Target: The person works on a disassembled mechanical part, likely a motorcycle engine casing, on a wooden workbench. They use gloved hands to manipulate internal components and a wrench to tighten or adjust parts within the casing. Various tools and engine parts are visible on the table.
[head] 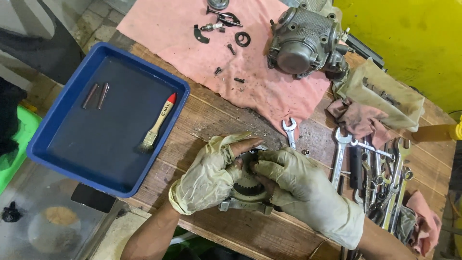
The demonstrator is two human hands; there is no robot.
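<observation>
1. A toothed gear assembly (248, 190) with a metal base lies on the wooden desk (211, 115), near its front edge, between both hands.
2. The left hand (209, 174), in a torn dirty glove, holds the gear's left side; its fingers (240, 144) curl over the top.
3. The right hand (298, 185), gloved, presses its fingers (266, 169) together on the gear's right side.
4. Just beside, 1 small wrench (290, 132) lies on the desk; more wrenches (380, 178) lie to the right.
5. Well apart to the left stands a blue tray (67, 94) with a brush (159, 123); a carburetor (305, 41) rests on a pink cloth (163, 29).
</observation>
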